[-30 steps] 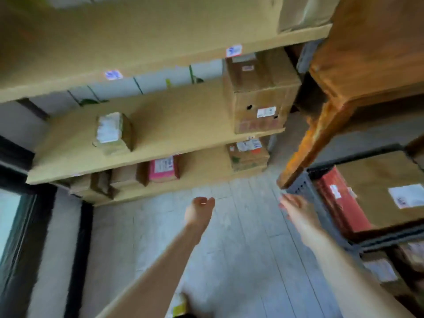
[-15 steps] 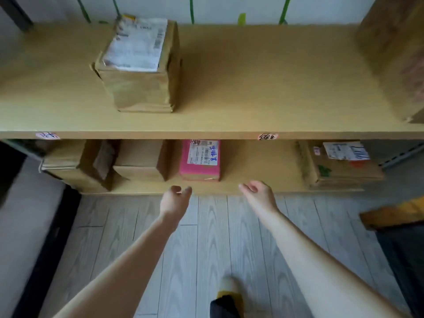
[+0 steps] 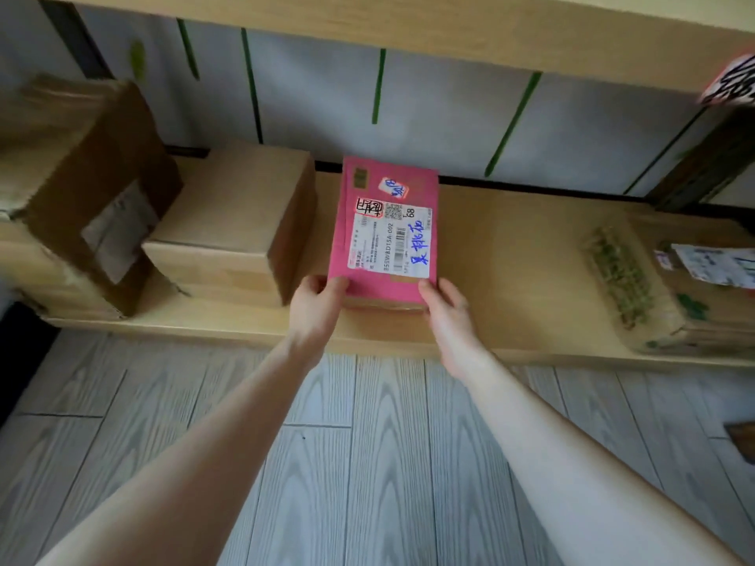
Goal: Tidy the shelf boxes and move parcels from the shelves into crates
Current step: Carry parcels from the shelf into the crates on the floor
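A flat pink parcel (image 3: 378, 185) with a white shipping label lies on the lowest wooden shelf (image 3: 510, 255). My left hand (image 3: 316, 304) grips its near left corner, thumb on top. My right hand (image 3: 447, 310) grips its near right corner, fingers on the top face. The parcel's underside is hidden.
Left of the pink parcel sit a plain brown box (image 3: 241, 222) and a tilted larger carton (image 3: 90, 189). At the far right lies a brown box with green print (image 3: 653, 288). The shelf above (image 3: 408, 30) overhangs. Grey plank floor (image 3: 367, 463) is below.
I have come down close to the lowest shelf. Both hands went from hanging free in front of the shelf to gripping the pink parcel's near corners.
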`<state>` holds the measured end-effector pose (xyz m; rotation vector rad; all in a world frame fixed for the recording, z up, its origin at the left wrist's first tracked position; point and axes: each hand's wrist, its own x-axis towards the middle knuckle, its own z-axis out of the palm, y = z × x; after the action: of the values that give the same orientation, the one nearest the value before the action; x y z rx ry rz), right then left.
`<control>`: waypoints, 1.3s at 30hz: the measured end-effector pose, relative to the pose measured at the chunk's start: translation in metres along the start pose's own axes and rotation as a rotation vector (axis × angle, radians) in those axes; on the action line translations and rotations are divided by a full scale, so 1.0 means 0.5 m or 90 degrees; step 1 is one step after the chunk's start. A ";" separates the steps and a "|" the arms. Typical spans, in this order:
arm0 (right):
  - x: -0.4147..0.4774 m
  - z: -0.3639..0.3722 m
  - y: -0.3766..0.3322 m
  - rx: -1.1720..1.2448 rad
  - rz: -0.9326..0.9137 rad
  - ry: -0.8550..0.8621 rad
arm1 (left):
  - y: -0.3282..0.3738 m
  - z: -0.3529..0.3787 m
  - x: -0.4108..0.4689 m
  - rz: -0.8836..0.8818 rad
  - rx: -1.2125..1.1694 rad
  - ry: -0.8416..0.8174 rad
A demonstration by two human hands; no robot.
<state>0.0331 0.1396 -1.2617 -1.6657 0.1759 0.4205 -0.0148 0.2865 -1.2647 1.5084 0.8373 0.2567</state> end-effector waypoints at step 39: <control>-1.439 -1.342 -0.075 0.420 0.306 0.773 | 0.264 0.717 -1.756 0.061 0.610 -0.896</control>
<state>-0.5008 -0.6053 -0.9010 -1.0013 1.4591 -0.3438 -0.3650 -0.5309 -0.9098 2.0387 -0.3561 -1.1967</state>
